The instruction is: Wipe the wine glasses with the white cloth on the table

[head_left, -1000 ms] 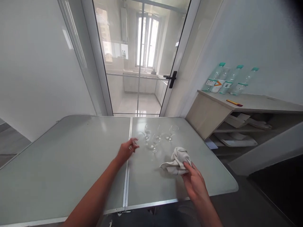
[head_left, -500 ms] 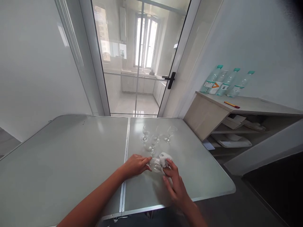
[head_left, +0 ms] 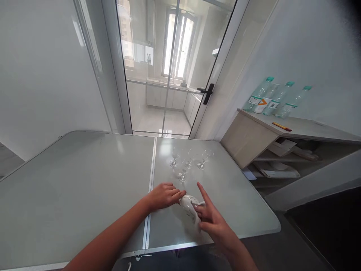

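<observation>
My left hand (head_left: 163,195) grips the stem end of a clear wine glass (head_left: 186,203) held on its side just above the grey folding table (head_left: 84,177). My right hand (head_left: 210,214) presses a white cloth (head_left: 194,215) against the glass bowl, its index finger stretched out and the other fingers curled on the cloth. Several more wine glasses (head_left: 187,163) stand upright farther back on the table.
A glass sliding door (head_left: 169,67) with a black handle (head_left: 207,93) is behind the table. At the right a wooden shelf unit (head_left: 282,143) carries three plastic bottles (head_left: 276,98) and a pencil (head_left: 280,126). The table's front edge is near my arms.
A second ago my left hand took a glass from the group and my right held the cloth apart. They have since come together; the cloth is now stuffed against the glass.
</observation>
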The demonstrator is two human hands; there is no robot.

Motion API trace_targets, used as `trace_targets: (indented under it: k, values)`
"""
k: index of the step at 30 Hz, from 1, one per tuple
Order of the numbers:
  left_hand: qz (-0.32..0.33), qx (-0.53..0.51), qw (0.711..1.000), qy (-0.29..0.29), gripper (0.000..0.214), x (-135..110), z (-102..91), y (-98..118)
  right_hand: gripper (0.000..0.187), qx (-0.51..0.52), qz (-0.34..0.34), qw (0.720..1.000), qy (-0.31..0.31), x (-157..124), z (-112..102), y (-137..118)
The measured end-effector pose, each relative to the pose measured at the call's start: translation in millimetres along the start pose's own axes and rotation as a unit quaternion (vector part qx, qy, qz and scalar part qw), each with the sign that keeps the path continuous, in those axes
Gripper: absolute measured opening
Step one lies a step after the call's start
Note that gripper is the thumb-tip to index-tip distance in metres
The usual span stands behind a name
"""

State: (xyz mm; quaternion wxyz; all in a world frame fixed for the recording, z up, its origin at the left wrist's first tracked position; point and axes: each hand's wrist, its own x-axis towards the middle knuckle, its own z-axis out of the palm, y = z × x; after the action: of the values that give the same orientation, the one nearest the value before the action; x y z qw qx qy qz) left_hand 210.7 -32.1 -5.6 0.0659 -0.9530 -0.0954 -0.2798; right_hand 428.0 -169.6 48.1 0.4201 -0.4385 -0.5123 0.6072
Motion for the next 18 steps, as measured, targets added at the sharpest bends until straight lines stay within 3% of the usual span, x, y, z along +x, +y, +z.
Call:
trace_targets:
  k: [2, 4, 6, 8, 9, 11, 13, 14, 16, 18]
  values:
    - [-0.015, 0.002, 1.000, 0.016, 0.035, 0.0, -0.7, -1.5, 0.101, 0.121, -0.005, 0.992, 0.021, 3.4, 5.5, -1.5]
    - [-0.035, -0.024, 0.999, 0.007, 0.036, 1.1, -1.7, 0.0, 0.100, 0.134, -0.025, 0.989, 0.052, 2.1, 8.2, 3.3]
    - [-0.054, -0.086, 0.995, -0.018, 0.036, 2.5, -4.7, 2.6, 0.101, 0.029, -0.056, 0.995, 0.074, -2.9, 6.0, 13.5]
    - [-0.071, -0.183, 0.979, -0.058, 0.033, 3.9, -10.0, 4.5, 0.097, -0.164, -0.103, 0.980, 0.051, -8.2, -2.4, 24.1]
    - [-0.077, -0.237, 0.965, -0.083, 0.030, 4.6, -12.9, 5.2, 0.093, -0.270, -0.132, 0.954, 0.016, -9.8, -8.5, 27.9]
    - [-0.081, -0.328, 0.932, -0.130, 0.021, 5.8, -16.7, 6.5, 0.089, -0.444, -0.188, 0.873, -0.072, -9.6, -22.0, 30.6]
    - [-0.091, -0.357, 0.919, -0.142, 0.017, 6.6, -15.8, 8.4, 0.088, -0.542, -0.233, 0.798, -0.124, -5.1, -32.9, 27.9]
    - [-0.100, -0.343, 0.925, -0.128, 0.018, 6.5, -13.4, 9.4, 0.088, -0.564, -0.250, 0.776, -0.128, -1.9, -36.1, 25.6]
    - [-0.115, -0.275, 0.951, -0.078, 0.022, 5.3, -6.4, 10.8, 0.088, -0.560, -0.268, 0.777, -0.104, 4.4, -36.1, 21.6]
    - [-0.104, -0.186, 0.976, -0.036, 0.028, 2.6, 0.5, 10.1, 0.084, -0.488, -0.235, 0.839, -0.063, 9.3, -28.0, 19.7]
